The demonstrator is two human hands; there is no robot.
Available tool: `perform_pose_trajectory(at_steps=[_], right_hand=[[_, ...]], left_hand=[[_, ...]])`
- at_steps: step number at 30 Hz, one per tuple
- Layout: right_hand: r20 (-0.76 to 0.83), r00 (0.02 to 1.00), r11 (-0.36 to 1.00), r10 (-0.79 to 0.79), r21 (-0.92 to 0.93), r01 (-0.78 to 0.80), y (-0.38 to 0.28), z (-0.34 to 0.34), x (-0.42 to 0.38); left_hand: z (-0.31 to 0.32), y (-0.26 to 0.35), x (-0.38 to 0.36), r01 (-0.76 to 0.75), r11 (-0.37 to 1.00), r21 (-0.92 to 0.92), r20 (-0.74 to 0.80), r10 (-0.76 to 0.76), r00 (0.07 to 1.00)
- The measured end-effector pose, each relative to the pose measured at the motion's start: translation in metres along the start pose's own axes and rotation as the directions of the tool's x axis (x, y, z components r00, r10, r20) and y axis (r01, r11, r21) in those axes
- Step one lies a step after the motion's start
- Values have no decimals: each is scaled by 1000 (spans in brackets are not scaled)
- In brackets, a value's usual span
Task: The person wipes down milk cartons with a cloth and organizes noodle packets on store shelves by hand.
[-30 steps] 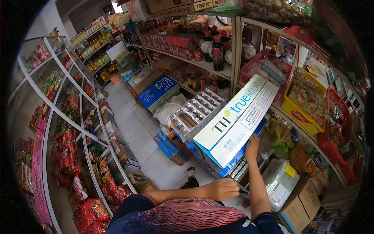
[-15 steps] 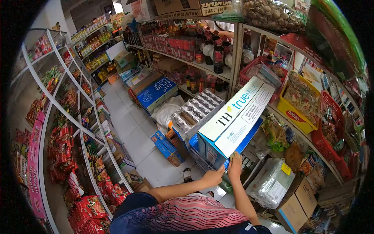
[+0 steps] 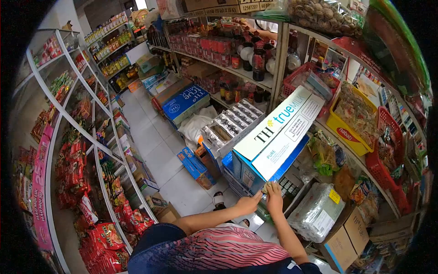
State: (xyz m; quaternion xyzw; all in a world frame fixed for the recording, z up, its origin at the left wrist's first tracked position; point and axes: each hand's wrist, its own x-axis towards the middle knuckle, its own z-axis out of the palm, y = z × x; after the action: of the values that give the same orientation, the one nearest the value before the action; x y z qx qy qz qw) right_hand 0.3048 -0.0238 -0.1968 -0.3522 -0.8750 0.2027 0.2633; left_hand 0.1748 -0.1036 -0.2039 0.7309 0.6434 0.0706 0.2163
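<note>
A TH true MILK carton (image 3: pixel 285 132) stands in front of me on a stack, its long white top flap printed with blue and black lettering and its blue side showing. My left hand (image 3: pixel 247 204) is closed just below the carton's near corner, its fingertips meeting my right hand. Curled beside it, my right hand (image 3: pixel 274 197) is closed at the same corner. A small yellowish bit shows at the fingertips of both hands; what it is, I cannot make out. Fingers partly hide the corner.
Left of the carton sits a tray of drink packs (image 3: pixel 235 121); a blue box (image 3: pixel 196 166) stands on the tiled floor. At right are a plastic-wrapped package (image 3: pixel 317 212), a cardboard box (image 3: pixel 344 239) and a yellow basket (image 3: pixel 349 130). Snack shelves (image 3: pixel 102 148) line the left.
Both hands have shifted slightly at the carton's near corner, and a small yellowish bit now shows at their fingertips. The carton stays in place while the view has tilted a little.
</note>
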Motion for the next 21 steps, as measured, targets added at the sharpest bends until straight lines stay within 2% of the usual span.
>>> perform_pose_trajectory(at_steps=[2,4,5,7,8,9,10,11,12,13,14,16,17,18,19,20,21], right_hand=[[-96,994,998,45,-50,-50,-7,1,2],[-71,997,998,4,-57,-8,-10,5,-8],[-34,999,999,33,-6,-33,-12,6,-14],[74,993,989,97,109,-105,-16,-2,-13],[74,994,991,85,102,-92,-19,-11,-13],[243,948,910,206,308,-277,-21,-21,-11],[432,859,755,274,457,-470,-27,-31,-8],[435,861,762,263,454,-462,-37,-42,-5],[256,937,790,240,509,-341,-50,-54,-4],[69,975,813,212,541,-216,-64,-67,-5],[79,974,813,210,539,-219,-83,-82,-2],[-76,981,856,178,503,-116,-125,-110,17],[-151,982,875,116,483,-29,-138,-115,25],[-152,981,878,120,478,-34,-152,-120,38],[-104,994,866,32,499,24,-167,-126,52],[-60,997,849,-57,522,80,-180,-128,63],[-69,996,853,-53,515,81,-191,-127,70]], left_hand=[[-3,0,-2,5,1000,-7,-22,-5,1000],[5,-7,-4,-38,988,-148,-136,17,991],[15,-14,-6,-37,988,-151,-145,15,989],[23,-29,-8,-209,948,-240,-344,118,932],[19,-31,-12,-210,948,-240,-357,115,927],[-9,-22,-22,-95,899,-427,-187,15,982],[-28,-15,-30,50,812,-581,7,-57,998],[-33,-16,-33,68,718,-693,51,-46,998],[-47,-12,-40,67,714,-697,42,-53,998],[-67,-2,-49,-73,643,-762,-91,5,996],[-86,6,-58,-213,558,-802,-224,49,973],[-109,11,-68,-199,514,-834,-192,68,979],[-119,15,-69,-382,573,-725,-412,84,907],[-127,18,-70,-536,623,-570,-608,119,785],[-132,21,-65,-542,616,-572,-608,126,784],[-137,24,-59,-587,361,-725,-639,-34,768],[-145,24,-57,-613,71,-787,-613,-193,766]])
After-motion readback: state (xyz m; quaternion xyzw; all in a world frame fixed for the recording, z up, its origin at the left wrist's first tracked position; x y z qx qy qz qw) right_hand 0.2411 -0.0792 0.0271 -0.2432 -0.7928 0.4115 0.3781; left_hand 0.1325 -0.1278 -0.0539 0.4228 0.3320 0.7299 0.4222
